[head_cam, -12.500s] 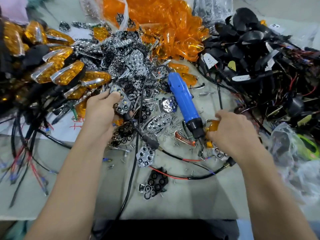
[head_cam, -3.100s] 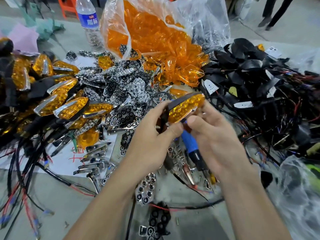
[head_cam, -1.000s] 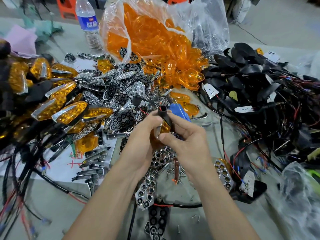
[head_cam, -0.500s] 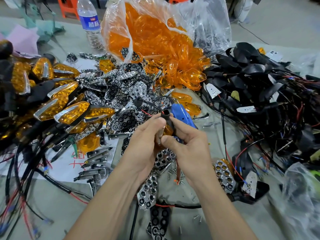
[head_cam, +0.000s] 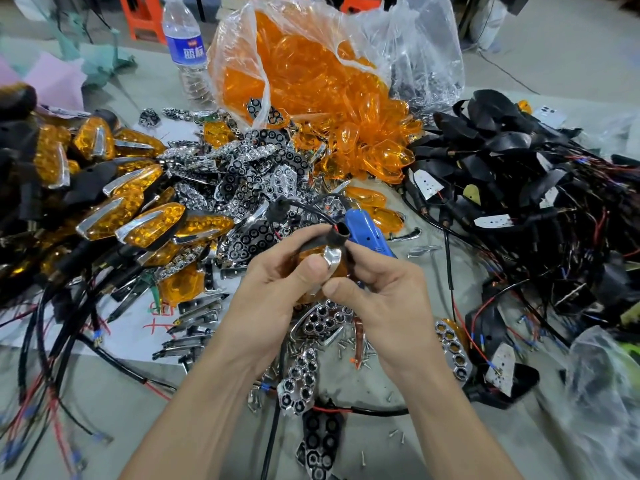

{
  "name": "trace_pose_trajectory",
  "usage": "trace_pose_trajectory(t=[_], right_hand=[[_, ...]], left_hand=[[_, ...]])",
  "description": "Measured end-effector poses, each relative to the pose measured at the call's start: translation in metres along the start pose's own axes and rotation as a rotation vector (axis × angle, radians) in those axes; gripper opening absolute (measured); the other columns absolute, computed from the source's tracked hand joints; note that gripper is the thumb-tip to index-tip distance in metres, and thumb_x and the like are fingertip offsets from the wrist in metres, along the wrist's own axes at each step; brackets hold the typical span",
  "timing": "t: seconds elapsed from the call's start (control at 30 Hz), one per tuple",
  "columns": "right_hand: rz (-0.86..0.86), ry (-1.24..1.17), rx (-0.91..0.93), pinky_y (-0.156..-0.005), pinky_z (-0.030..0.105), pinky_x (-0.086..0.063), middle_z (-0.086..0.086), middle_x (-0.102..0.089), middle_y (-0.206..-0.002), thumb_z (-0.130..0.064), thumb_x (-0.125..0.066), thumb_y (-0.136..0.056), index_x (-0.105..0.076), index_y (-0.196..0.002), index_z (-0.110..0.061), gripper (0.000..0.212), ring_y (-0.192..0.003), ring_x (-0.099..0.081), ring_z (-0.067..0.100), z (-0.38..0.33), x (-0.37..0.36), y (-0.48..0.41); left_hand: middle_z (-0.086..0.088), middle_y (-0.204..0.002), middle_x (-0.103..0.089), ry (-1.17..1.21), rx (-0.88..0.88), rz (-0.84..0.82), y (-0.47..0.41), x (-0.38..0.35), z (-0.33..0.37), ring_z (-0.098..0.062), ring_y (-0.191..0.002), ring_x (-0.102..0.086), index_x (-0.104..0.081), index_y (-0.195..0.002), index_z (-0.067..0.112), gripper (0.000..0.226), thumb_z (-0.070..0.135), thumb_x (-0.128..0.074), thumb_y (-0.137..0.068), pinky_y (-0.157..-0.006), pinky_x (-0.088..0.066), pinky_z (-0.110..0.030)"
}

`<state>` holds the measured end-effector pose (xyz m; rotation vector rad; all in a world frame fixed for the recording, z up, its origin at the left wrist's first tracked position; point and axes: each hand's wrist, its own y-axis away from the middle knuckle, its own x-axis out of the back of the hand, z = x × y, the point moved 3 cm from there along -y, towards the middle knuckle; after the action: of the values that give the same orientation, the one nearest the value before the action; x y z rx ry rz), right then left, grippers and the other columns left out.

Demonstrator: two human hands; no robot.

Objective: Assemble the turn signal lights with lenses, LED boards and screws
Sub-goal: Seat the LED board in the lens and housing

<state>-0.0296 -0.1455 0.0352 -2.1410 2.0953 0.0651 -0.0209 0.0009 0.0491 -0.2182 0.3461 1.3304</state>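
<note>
Both hands hold one turn signal light [head_cam: 330,258] upright over the middle of the table, its black stem end pointing up and its chrome trim and amber lens facing me. My left hand [head_cam: 280,282] grips its left side with the thumb pressed on the chrome. My right hand [head_cam: 377,285] grips the right side. Just behind the hands lies the blue electric screwdriver [head_cam: 367,230]. Loose screws [head_cam: 349,348] and chrome reflector plates [head_cam: 298,382] lie below the hands.
Finished amber lights [head_cam: 138,216] are piled at the left. A plastic bag of orange lenses [head_cam: 311,74] stands at the back, a water bottle [head_cam: 185,46] beside it. Black housings with wires [head_cam: 512,174] fill the right. A housing with an LED board [head_cam: 498,368] lies at lower right.
The light has turned in my hands, so its chrome trim now faces me. Both hands stay at the same spot above the screws.
</note>
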Motion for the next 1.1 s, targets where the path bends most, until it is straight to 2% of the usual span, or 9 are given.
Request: trace_pose_trajectory(t=[0.1,0.2,0.37,0.5,0.67,0.8,0.9,1.0,1.1], right_hand=[[0.033,0.187,0.024,-0.092,0.037,-0.061,-0.009,-0.080,-0.104,-0.013,-0.084,-0.076,-0.078,-0.118,-0.030,0.045,-0.104,-0.076,0.014,-0.008,0.000,-0.001],[0.073,0.329,0.069,-0.083,0.018,-0.058,-0.030,-0.075,-0.103,-0.015,-0.080,-0.073,-0.066,-0.123,-0.052,0.064,-0.100,-0.071,-0.004,-0.016,0.005,-0.004],[0.004,0.199,-0.143,-0.080,0.034,-0.060,0.000,-0.081,-0.097,-0.009,-0.079,-0.084,-0.074,-0.116,-0.025,0.036,-0.089,-0.076,0.013,-0.016,0.003,-0.013],[0.095,-0.161,-0.237,-0.069,0.033,-0.064,0.015,-0.079,-0.094,-0.005,-0.071,-0.090,-0.077,-0.096,-0.007,0.010,-0.082,-0.076,0.024,-0.015,0.007,-0.012],[0.053,-0.330,-0.332,-0.064,0.027,-0.062,0.020,-0.078,-0.098,-0.023,-0.073,-0.077,-0.080,-0.093,-0.003,0.026,-0.080,-0.077,0.023,-0.019,0.005,-0.003],[0.293,0.493,-0.226,-0.063,0.024,-0.053,-0.005,-0.075,-0.075,-0.046,-0.077,-0.087,-0.080,-0.085,-0.024,0.022,-0.064,-0.066,0.006,-0.028,0.018,0.002],[0.441,0.935,0.046,-0.078,0.016,-0.041,-0.017,-0.071,-0.099,-0.054,-0.075,-0.079,-0.073,-0.110,-0.043,0.032,-0.095,-0.063,0.002,-0.044,0.014,0.010],[0.252,0.787,0.117,-0.094,0.002,-0.035,-0.028,-0.067,-0.113,-0.040,-0.077,-0.082,-0.066,-0.126,-0.044,0.045,-0.110,-0.058,-0.011,-0.044,0.008,0.004],[-0.087,0.506,0.032,-0.104,0.033,-0.053,-0.020,-0.073,-0.121,-0.012,-0.072,-0.093,-0.069,-0.131,-0.033,0.043,-0.118,-0.066,0.002,-0.037,0.000,-0.003]], left_hand=[[0.001,-0.101,-0.076,-0.174,-0.024,0.081,-0.006,0.006,0.002,-0.014,-0.091,-0.068,-0.080,-0.107,0.044,0.026,0.045,-0.080,-0.081,-0.080,-0.057,-0.023],[0.021,-0.101,-0.078,-0.512,-0.191,0.132,-0.012,0.010,0.008,0.002,-0.091,-0.071,-0.074,-0.106,0.050,0.040,0.020,-0.084,-0.081,-0.080,-0.053,-0.013],[0.033,-0.114,-0.071,-0.854,-0.204,0.066,-0.011,0.014,0.007,0.013,-0.106,-0.065,-0.069,-0.124,0.051,0.074,0.007,-0.092,-0.068,-0.088,-0.049,-0.006],[0.018,-0.119,-0.075,-0.640,-0.239,0.107,-0.007,0.024,0.014,-0.004,-0.105,-0.072,-0.072,-0.125,0.042,0.070,0.014,-0.091,-0.064,-0.086,-0.057,-0.018],[-0.008,-0.115,-0.078,-0.166,-0.260,-0.008,-0.001,0.024,0.014,-0.022,-0.104,-0.074,-0.078,-0.118,0.021,0.049,0.041,-0.087,-0.074,-0.089,-0.057,-0.025],[0.006,-0.090,-0.080,-0.238,-0.300,0.131,0.000,0.024,0.014,-0.002,-0.078,-0.070,-0.082,-0.108,0.026,0.027,0.028,-0.079,-0.081,-0.074,-0.054,-0.013],[0.011,-0.088,-0.080,-0.399,-0.334,0.158,0.000,0.024,0.020,-0.003,-0.075,-0.072,-0.080,-0.108,0.034,0.032,0.036,-0.088,-0.077,-0.071,-0.057,-0.017],[0.018,-0.095,-0.080,-0.591,-0.326,0.167,-0.001,0.023,0.029,-0.004,-0.089,-0.076,-0.077,-0.108,0.047,0.039,0.047,-0.087,-0.070,-0.080,-0.063,-0.030],[0.033,-0.098,-0.075,-0.772,-0.347,0.174,0.002,0.019,0.034,0.008,-0.096,-0.072,-0.072,-0.106,0.062,0.045,0.061,-0.082,-0.063,-0.081,-0.062,-0.025]])
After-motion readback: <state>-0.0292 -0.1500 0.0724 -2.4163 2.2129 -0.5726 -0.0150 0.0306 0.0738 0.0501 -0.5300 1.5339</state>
